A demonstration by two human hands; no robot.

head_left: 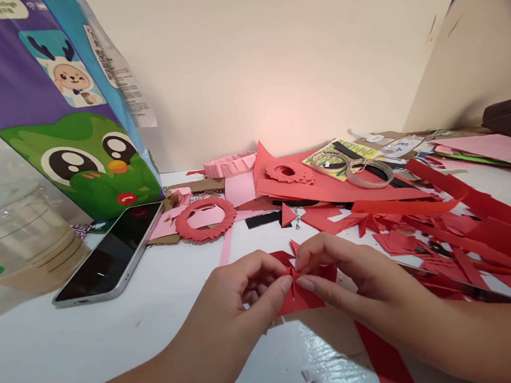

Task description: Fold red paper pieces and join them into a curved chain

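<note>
Both hands meet at a small piece of folded red paper (301,301) in the lower middle of the view. My left hand (247,299) pinches its left side between thumb and forefinger. On the other side, the thumb and forefinger of my right hand (357,278) close on the same paper. A crease or slit runs down between the two thumbs. The fingers cover part of the paper's upper portion. Just beyond lies a pleated red paper ring (206,219), and farther back a smaller red paper rosette (289,175) rests on a large red sheet (340,190).
A phone (111,252) and a plastic cup with brown drink (22,241) stand at left, before a purple and green paper bag (51,102). Tape rolls (369,172) lie at the back. Red paper strips and scraps (439,247) are heaped at right, with a scissor-like blade (483,292) among them.
</note>
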